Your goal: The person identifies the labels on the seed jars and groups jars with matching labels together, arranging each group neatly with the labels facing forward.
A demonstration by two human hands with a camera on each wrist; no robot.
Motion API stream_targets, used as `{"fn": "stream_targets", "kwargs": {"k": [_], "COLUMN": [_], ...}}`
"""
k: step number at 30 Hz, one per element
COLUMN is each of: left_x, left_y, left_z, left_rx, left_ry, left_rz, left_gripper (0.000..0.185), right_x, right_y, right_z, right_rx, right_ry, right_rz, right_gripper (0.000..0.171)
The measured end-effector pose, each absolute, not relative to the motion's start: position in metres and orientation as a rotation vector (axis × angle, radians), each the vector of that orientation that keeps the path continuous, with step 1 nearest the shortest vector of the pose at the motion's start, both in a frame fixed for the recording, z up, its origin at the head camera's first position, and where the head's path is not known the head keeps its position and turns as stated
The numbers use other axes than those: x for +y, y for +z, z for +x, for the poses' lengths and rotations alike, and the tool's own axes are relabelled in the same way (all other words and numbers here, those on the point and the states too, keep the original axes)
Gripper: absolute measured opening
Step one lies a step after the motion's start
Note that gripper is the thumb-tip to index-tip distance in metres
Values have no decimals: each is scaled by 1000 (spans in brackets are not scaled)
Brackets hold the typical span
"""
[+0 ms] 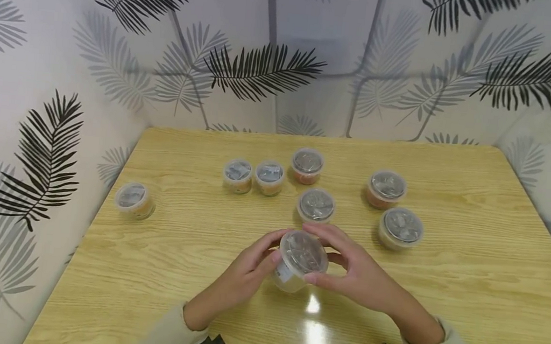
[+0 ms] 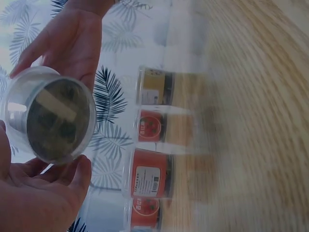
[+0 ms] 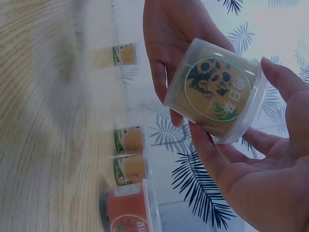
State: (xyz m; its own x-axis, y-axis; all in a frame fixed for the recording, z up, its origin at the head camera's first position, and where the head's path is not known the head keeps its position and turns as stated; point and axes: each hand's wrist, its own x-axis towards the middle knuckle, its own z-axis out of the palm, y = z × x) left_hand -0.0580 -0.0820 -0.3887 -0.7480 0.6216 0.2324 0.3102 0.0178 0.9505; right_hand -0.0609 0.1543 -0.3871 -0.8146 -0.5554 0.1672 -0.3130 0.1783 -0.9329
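Observation:
Both hands hold a lidded clear plastic tub (image 1: pixel 304 251) near the front middle of the table, tilted, with its lid toward the head camera. My left hand (image 1: pixel 251 270) grips its left side, thumb near the lid's edge. On the other side, my right hand (image 1: pixel 353 267) curls round it with the thumb at the lid rim. A round sunflower picture on a yellow label (image 3: pixel 219 89) shows on the tub's wall in the right wrist view. Its dark round base (image 2: pixel 61 121) faces the left wrist camera. Just behind the hands stands another lidded tub (image 1: pixel 316 205).
Two small orange tubs (image 1: pixel 269 178) stand side by side at the back, near a red tub (image 1: pixel 307 166). To the right are a red tub (image 1: pixel 386 190) and a pale tub (image 1: pixel 400 229). One small tub (image 1: pixel 134 200) sits far left. A leaf-patterned backdrop (image 1: pixel 314 51) rises behind the table.

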Motion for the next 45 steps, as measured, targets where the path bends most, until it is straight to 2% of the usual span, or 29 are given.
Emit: {"fn": "stream_targets", "kwargs": {"k": [11,17,30,40,45], "left_x": [-77,-80,-82,-81,-80], "left_y": [-403,-415,-416,-418,-420], "left_z": [-58,-60,-62,-64,-64], "left_rx": [1990,1999,1943,1861,1844], "left_ry": [1964,2037,2151,2142,2106], "left_rz": [826,765,604,596,601], "left_gripper": [39,37,34,39,46], "right_x": [152,154,156,150,148], "right_y": [-389,-392,-395,-401,-404], "right_z": [-63,-63,-64,-61,-59], "right_rx": [2210,2146,1984,1936,1846], "right_ry": [-1759,-1816,-1935,-1977,-2020], "right_rz": [-744,-674,-456,-431,-489], "right_gripper": [67,59,45,45,53]}}
